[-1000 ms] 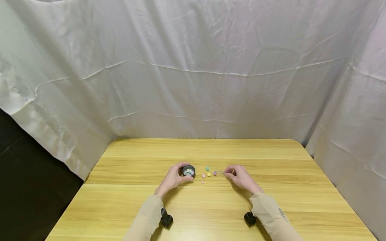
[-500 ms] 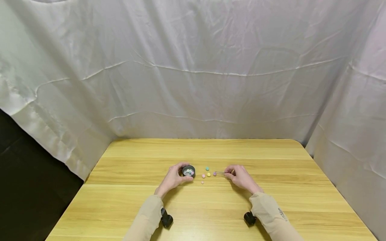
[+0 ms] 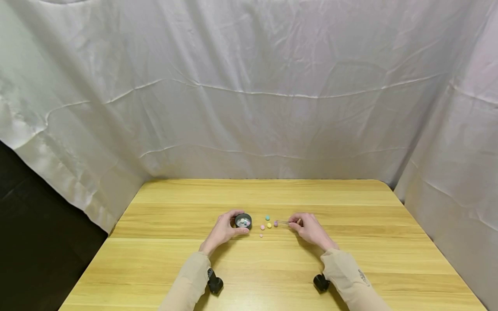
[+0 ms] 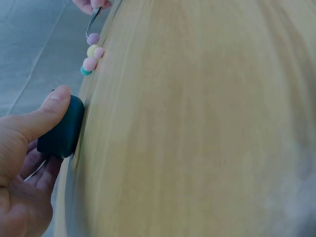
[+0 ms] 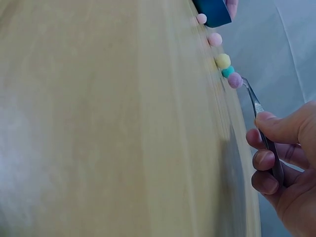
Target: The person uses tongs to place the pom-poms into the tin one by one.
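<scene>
The purple ball (image 5: pixel 235 80) is at the tips of the tweezers, about midway between the left and right edges of the tabletop; whether it touches the wood, you cannot tell from these views. Around you, a pale curtain (image 3: pixel 272 86) hangs along the far edge and both sides, with a black surface (image 3: pixel 39 224) beyond the left edge. Before you spreads the wood-grain tabletop (image 3: pixel 268 268), its two far corners rounded. Your beige sleeves (image 3: pixel 186 274) reach in from the near side, a black device (image 3: pixel 215 283) at each wrist. Your left hand (image 3: pixel 223 227) grasps the dark container (image 4: pixel 61 131), thumb and fingers around its wall; its open top shows several small pale and coloured balls inside. Your right hand (image 3: pixel 308 226) pinches the tweezers (image 5: pixel 257 105), whose bent tips point toward the left edge and meet the purple ball. Between container and tweezers lie the loose balls: the yellow ball (image 5: pixel 223 61) just left of the purple one, the teal ball (image 3: pixel 267 217) closest to the far edge, the pink ball (image 3: pixel 262 227) left of the yellow, and the smallest pink ball (image 3: pixel 261 236) nearest you.
</scene>
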Demonstrator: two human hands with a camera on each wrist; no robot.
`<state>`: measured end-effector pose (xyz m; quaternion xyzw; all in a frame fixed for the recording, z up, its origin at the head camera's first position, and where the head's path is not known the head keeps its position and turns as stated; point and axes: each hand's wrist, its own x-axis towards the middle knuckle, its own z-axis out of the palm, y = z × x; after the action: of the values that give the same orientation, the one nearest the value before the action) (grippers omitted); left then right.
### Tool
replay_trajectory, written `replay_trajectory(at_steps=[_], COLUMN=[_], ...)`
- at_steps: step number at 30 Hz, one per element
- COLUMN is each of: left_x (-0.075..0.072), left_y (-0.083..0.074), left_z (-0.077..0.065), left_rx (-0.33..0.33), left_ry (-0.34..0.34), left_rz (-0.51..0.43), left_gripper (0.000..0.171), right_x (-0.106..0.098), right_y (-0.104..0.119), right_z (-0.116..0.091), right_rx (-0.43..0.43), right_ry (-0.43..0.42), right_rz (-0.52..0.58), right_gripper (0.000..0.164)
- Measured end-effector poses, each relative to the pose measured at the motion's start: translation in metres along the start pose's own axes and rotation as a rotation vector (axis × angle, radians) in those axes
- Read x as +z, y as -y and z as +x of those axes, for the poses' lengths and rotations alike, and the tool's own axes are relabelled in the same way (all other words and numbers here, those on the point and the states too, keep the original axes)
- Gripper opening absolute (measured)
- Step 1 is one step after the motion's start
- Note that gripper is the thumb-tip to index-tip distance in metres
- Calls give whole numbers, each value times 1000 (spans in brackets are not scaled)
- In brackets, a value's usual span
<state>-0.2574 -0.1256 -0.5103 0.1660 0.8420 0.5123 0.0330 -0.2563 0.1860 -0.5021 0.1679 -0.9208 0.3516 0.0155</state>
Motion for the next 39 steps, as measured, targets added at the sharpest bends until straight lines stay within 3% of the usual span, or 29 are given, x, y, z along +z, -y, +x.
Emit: replay_trajectory(at_steps=[26,39], left_x=[0,0], left_y=[-2,-2], left_z=[-1,-1], left_rx=[8,0], left_ry=[2,9], left_rz=[3,-14], left_gripper=[66,66], right_x=[9,19], right_y=[23,42], right_z=[1,6], right_rx=[21,-22], right_ry=[-36,-39], right_rz=[72,82], right_gripper=[8,8])
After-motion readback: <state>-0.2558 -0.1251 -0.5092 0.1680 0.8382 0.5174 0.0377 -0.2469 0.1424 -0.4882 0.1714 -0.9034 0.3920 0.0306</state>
